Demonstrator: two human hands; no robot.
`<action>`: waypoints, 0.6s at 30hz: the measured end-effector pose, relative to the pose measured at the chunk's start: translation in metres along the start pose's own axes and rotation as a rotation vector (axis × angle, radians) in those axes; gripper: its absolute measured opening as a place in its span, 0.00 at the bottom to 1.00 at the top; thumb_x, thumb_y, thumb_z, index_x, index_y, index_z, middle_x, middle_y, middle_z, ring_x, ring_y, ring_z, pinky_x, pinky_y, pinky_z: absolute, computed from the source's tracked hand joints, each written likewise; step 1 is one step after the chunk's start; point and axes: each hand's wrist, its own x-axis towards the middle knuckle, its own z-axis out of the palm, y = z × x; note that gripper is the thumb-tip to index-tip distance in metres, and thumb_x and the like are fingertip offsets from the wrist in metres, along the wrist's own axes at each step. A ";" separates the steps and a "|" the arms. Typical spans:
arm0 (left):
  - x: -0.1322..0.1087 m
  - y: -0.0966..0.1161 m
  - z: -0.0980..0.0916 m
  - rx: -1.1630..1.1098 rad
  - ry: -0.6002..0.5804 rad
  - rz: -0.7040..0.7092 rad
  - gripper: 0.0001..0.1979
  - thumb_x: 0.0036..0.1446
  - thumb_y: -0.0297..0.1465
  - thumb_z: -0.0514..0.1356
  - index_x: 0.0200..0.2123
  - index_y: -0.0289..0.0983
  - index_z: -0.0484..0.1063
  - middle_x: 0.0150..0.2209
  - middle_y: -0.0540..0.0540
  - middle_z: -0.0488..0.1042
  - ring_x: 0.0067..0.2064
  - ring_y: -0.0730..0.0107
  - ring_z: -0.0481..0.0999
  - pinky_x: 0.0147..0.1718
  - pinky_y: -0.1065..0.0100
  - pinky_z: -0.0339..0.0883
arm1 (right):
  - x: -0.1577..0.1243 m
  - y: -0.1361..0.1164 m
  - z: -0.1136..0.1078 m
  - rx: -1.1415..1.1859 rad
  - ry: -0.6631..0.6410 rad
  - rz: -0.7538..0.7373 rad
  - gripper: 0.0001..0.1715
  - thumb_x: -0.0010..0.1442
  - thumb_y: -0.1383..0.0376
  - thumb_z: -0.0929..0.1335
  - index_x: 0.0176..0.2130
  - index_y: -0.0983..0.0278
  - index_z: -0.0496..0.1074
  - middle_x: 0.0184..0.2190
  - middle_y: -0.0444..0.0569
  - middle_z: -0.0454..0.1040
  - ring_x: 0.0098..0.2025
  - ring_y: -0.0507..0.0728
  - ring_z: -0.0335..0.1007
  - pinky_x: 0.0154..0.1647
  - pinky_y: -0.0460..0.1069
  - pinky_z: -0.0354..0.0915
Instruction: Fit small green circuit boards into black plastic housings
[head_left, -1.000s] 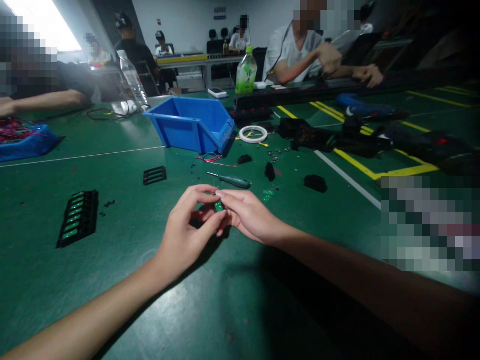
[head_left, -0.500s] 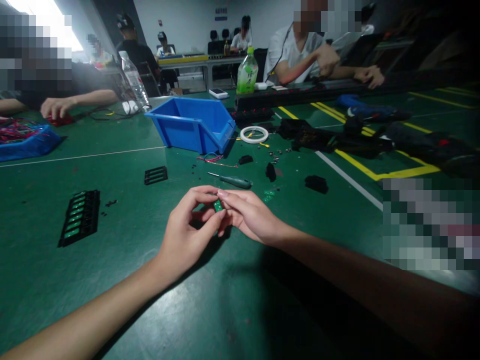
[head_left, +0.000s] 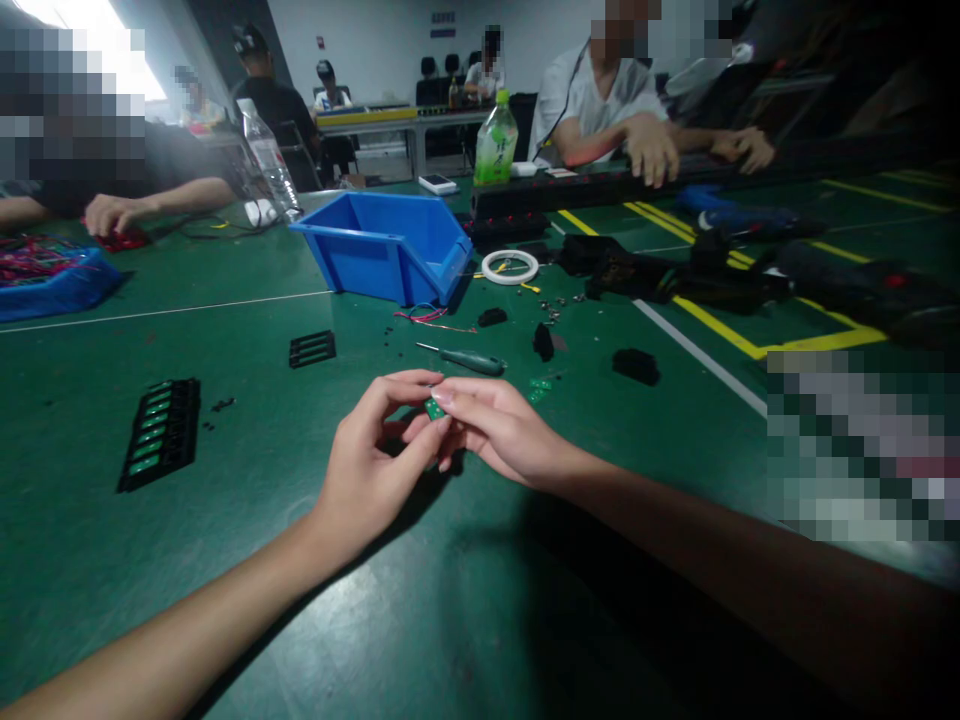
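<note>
Between the fingertips of both hands is a small green circuit board [head_left: 434, 408], partly covered by the fingers. My left hand [head_left: 382, 440] pinches it from the left with thumb and fingers. From the right, my right hand [head_left: 499, 425] is closed on the same board, thumb on top. Just beyond the hands lies a screwdriver [head_left: 472, 361] with a dark green handle. A few loose green boards [head_left: 538, 389] rest right of my right hand. Over to the left is a black frame [head_left: 159, 434] with several green boards set in its slots.
A blue bin [head_left: 367, 262] stands beyond the screwdriver, with a white ring [head_left: 510, 267] beside it. A smaller black slotted frame [head_left: 312, 349], black parts [head_left: 635, 366] and tiny screws lie about. Bottles [head_left: 495, 145] stand farther back. Co-workers sit across and at the left.
The green board has turned slightly between my fingertips; both hands stay in place. Across the table, a co-worker's hand has come down onto the long black bar.
</note>
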 end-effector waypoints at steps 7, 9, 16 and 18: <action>0.002 0.001 0.000 0.027 -0.002 -0.002 0.09 0.63 0.29 0.67 0.45 0.38 0.73 0.54 0.42 0.75 0.53 0.62 0.80 0.34 0.74 0.80 | 0.002 0.002 -0.001 0.054 0.000 0.005 0.16 0.65 0.58 0.72 0.41 0.70 0.77 0.31 0.53 0.81 0.29 0.54 0.79 0.28 0.46 0.76; 0.002 0.001 0.000 0.021 -0.016 -0.001 0.09 0.63 0.29 0.67 0.45 0.38 0.72 0.55 0.42 0.74 0.51 0.64 0.80 0.34 0.74 0.80 | 0.002 0.002 -0.002 0.076 -0.002 0.009 0.16 0.66 0.58 0.71 0.41 0.70 0.77 0.32 0.54 0.82 0.29 0.54 0.79 0.28 0.46 0.76; 0.002 0.001 0.000 0.049 -0.018 0.003 0.08 0.63 0.29 0.67 0.44 0.38 0.72 0.55 0.41 0.74 0.51 0.63 0.79 0.34 0.73 0.79 | 0.002 0.002 -0.003 0.104 -0.029 0.005 0.13 0.67 0.59 0.70 0.38 0.69 0.75 0.34 0.55 0.82 0.30 0.55 0.79 0.29 0.47 0.76; 0.002 0.002 0.000 0.056 -0.021 -0.011 0.08 0.63 0.29 0.67 0.43 0.37 0.72 0.54 0.40 0.74 0.49 0.64 0.79 0.33 0.73 0.79 | 0.001 0.000 -0.002 0.062 -0.015 0.009 0.13 0.66 0.60 0.70 0.40 0.69 0.76 0.35 0.55 0.82 0.31 0.55 0.79 0.29 0.47 0.76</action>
